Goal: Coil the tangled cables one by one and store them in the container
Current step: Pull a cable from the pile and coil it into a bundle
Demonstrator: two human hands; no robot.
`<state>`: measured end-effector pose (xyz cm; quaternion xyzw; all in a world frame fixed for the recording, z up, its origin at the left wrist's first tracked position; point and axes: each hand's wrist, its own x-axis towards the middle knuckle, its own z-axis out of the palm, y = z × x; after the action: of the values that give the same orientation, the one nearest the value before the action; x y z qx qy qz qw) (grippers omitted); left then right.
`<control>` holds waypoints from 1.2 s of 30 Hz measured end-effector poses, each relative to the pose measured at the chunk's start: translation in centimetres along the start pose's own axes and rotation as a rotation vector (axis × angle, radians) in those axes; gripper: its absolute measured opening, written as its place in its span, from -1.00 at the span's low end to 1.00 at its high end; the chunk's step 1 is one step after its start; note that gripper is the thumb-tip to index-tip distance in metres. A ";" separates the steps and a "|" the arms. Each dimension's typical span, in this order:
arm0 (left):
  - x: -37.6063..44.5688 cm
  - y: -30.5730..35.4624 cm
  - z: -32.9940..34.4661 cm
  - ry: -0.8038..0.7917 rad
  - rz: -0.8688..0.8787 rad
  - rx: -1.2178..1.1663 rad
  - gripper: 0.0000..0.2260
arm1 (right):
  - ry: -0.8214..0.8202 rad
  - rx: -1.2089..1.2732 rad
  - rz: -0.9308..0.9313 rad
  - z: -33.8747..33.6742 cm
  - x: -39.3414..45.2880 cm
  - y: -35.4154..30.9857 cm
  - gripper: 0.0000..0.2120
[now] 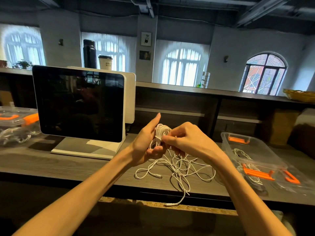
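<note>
A coil of white cable (pixel 161 132) is held up above the dark wooden desk. My left hand (pixel 147 145) grips the coil from the left, thumb pointing up. My right hand (pixel 184 139) pinches a strand of the same cable across the coil's middle. Below the hands, a tangle of white cables (pixel 180 169) lies loose on the desk (pixel 68 164), with one plug end hanging over the front edge. A clear plastic container (pixel 247 149) with orange latches stands at the right and holds some white cable.
A dark-screened monitor (pixel 80 106) on a white stand occupies the desk's left. Another clear container (pixel 15 126) with cables sits at the far left. The container's lid (pixel 289 178) with orange clips lies at the far right. A raised shelf runs behind.
</note>
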<state>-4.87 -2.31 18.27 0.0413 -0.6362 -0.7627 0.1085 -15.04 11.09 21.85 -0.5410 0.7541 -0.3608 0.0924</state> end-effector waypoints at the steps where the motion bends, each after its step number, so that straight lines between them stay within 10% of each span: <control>1: 0.1 0.0 -0.1 0.006 -0.005 0.002 -0.40 | 0.008 -0.003 0.007 -0.1 0.0 0.0 -0.77; 16: -0.4 -0.7 -0.8 -0.007 -0.012 0.075 -0.44 | -0.023 0.337 -0.055 -0.5 -0.6 0.8 -0.89; 27: -0.6 -0.4 -0.1 -0.029 -0.043 -0.064 -0.49 | 0.371 0.253 -0.199 2.4 -0.4 1.8 -0.94; 36: -0.9 -0.5 -0.3 -0.089 -0.059 -0.283 -0.44 | 0.212 0.460 -0.352 2.1 -0.8 1.6 -0.91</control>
<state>-3.99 -2.37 17.67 0.0103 -0.5249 -0.8488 0.0626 -14.81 11.16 19.11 -0.5876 0.5528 -0.5868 0.0691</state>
